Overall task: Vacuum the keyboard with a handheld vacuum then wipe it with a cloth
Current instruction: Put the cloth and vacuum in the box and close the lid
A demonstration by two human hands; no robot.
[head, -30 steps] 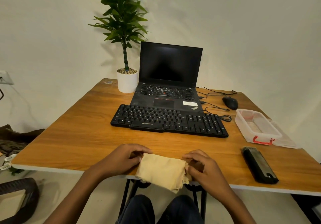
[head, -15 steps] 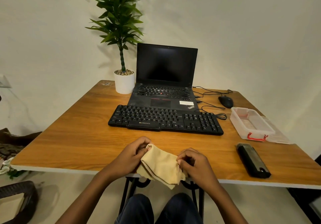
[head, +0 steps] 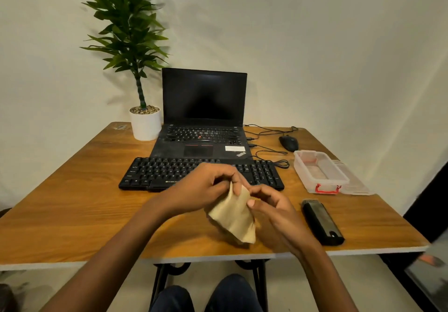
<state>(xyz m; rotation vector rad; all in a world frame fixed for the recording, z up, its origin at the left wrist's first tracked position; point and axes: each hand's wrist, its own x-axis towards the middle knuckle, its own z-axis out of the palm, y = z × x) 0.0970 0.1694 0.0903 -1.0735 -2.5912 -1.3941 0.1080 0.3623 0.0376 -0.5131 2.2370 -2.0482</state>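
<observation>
A black external keyboard (head: pixel 155 172) lies across the middle of the wooden table (head: pixel 72 205), in front of an open laptop (head: pixel 203 122). A folded tan cloth (head: pixel 234 217) hangs just above the table, in front of the keyboard's right half. My left hand (head: pixel 206 185) pinches the cloth's top edge and covers part of the keyboard. My right hand (head: pixel 271 207) grips the cloth from the right side. The black handheld vacuum (head: pixel 321 222) lies on the table to the right of my right hand, untouched.
A clear plastic box with red clasp (head: pixel 320 172) sits at the right, a black mouse (head: pixel 288 143) with cables behind it. A potted plant (head: pixel 145 122) stands left of the laptop. The table's near edge runs just below my forearms.
Both hands have lifted the cloth from the table's near edge and carried it forward toward the keyboard. The cloth now hangs more bunched and upright. The vacuum has not moved.
</observation>
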